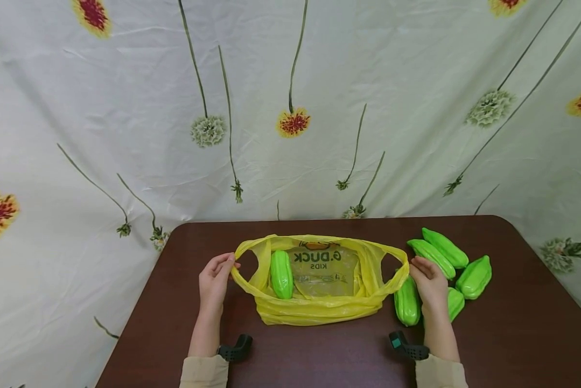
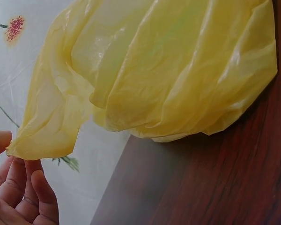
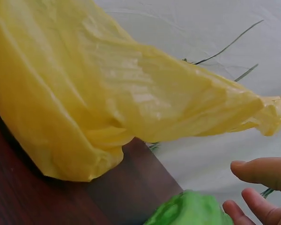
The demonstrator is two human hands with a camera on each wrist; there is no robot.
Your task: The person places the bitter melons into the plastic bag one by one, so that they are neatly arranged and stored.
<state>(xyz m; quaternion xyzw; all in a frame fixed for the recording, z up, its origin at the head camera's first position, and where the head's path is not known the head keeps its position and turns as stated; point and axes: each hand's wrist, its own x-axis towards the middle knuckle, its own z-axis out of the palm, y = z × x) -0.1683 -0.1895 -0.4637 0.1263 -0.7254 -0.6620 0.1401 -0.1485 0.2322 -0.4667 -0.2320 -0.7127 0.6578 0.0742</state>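
Observation:
A yellow plastic bag (image 1: 319, 311) with two handle loops stands on the table, its mouth spread wide. Inside, toward the left, lies a bright green ridged piece (image 1: 281, 275), like an artificial fruit or vegetable. My left hand (image 1: 215, 280) pinches the left handle between thumb and fingers; the left wrist view shows this grip on the bag (image 2: 168, 79). Beside the right handle is my right hand (image 1: 431, 283). In the right wrist view, its thumb (image 3: 257, 169) and fingers stand apart, below the handle's end and holding nothing visible. Another green piece (image 1: 407, 304) lies beneath that hand.
More green pieces lie on the right of the dark brown table (image 1: 319, 355), among them one at the back (image 1: 445, 247) and one at the far right (image 1: 474, 277). Behind the table hangs a white flowered cloth (image 1: 271, 64).

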